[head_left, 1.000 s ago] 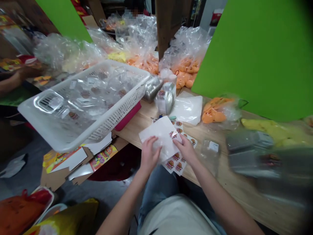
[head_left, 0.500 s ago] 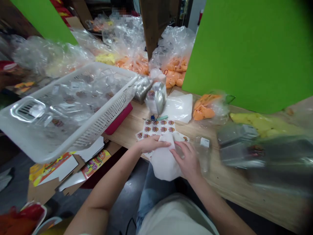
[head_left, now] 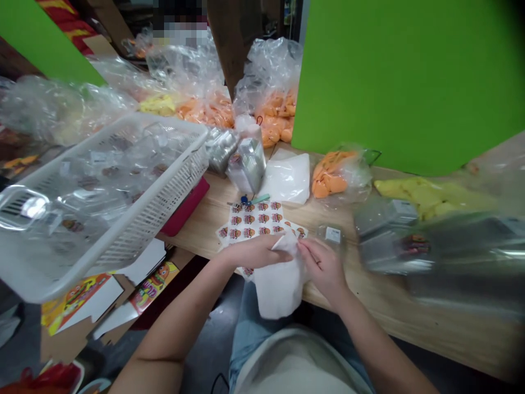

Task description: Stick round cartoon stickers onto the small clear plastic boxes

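My left hand (head_left: 256,253) and my right hand (head_left: 322,268) meet at the top of a white translucent plastic bag (head_left: 281,287), pinching its upper edge between them. The bag hangs over the table's front edge towards my lap. Just beyond my left hand lies a sticker sheet (head_left: 254,221) printed with rows of burger cartoons, its lower part hidden by my hand and the bag. A small transparent packet with a white label (head_left: 331,236) lies close beyond my right hand.
A white plastic basket (head_left: 135,169) of transparent packets juts out on the left, above a pink box (head_left: 184,208). Plastic bags of orange items (head_left: 332,178) and yellow items stand along the wooden table (head_left: 394,295), with green boards behind and blurred silver packets at right.
The white bag has moved off the sticker sheet towards me and now hangs past the table edge, uncovering most stickers. My hands have closed together at its top, and the view has swung left.
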A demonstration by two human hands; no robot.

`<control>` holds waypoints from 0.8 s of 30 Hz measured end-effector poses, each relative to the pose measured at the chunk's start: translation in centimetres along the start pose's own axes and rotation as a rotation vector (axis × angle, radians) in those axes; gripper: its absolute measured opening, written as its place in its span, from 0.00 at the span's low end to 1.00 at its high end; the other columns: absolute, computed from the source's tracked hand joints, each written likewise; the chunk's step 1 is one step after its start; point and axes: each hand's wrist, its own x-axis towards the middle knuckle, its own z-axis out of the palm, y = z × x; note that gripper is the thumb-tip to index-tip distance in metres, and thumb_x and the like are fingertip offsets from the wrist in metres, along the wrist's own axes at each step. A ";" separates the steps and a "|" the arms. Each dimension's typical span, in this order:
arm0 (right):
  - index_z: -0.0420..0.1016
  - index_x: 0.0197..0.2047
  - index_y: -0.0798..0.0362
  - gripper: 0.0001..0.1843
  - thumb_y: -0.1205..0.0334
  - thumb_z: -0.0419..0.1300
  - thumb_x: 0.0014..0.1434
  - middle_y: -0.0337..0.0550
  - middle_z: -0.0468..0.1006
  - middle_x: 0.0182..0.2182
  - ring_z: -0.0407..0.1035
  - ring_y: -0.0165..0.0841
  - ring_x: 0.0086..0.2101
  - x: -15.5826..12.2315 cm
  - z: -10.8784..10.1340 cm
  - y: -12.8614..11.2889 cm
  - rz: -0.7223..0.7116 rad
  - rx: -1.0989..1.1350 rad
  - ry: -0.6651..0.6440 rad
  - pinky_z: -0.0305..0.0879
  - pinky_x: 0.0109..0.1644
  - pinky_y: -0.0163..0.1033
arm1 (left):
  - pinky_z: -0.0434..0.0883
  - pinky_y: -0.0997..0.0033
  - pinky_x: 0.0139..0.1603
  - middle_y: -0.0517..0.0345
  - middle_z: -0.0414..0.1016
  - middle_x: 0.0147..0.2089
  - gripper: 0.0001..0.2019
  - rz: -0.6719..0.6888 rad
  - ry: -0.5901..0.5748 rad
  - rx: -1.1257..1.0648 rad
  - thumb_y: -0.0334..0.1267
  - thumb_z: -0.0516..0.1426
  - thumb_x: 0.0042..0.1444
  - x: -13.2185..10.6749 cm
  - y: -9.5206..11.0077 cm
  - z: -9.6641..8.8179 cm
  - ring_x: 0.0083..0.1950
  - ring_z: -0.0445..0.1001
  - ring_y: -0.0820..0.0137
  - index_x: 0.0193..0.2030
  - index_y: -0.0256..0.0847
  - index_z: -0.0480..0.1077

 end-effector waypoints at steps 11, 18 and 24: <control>0.70 0.31 0.53 0.13 0.51 0.58 0.53 0.36 0.71 0.24 0.65 0.28 0.25 2.4 -2.4 2.8 0.522 0.625 0.653 0.63 0.30 0.34 | 0.67 0.73 0.38 0.57 0.75 0.39 0.16 -0.042 0.001 0.081 0.44 0.58 0.47 5.7 -2.0 -4.7 0.39 0.72 0.65 0.43 0.42 0.71; 0.72 0.34 0.51 0.13 0.51 0.53 0.57 0.35 0.68 0.20 0.64 0.29 0.22 -0.1 -4.3 1.3 0.443 0.211 0.494 0.61 0.26 0.33 | 0.61 0.57 0.52 0.40 0.65 0.55 0.38 -0.100 0.640 0.766 0.29 0.62 0.42 19.5 -2.9 -13.4 0.56 0.64 0.52 0.62 0.39 0.53; 0.73 0.37 0.50 0.11 0.54 0.55 0.56 0.40 0.75 0.26 0.67 0.31 0.24 -1.0 -5.2 1.7 0.382 0.015 0.610 0.65 0.28 0.37 | 0.55 0.54 0.58 0.42 0.64 0.57 0.17 -0.011 0.868 0.395 0.34 0.54 0.54 17.8 -1.5 -8.0 0.60 0.59 0.57 0.51 0.37 0.66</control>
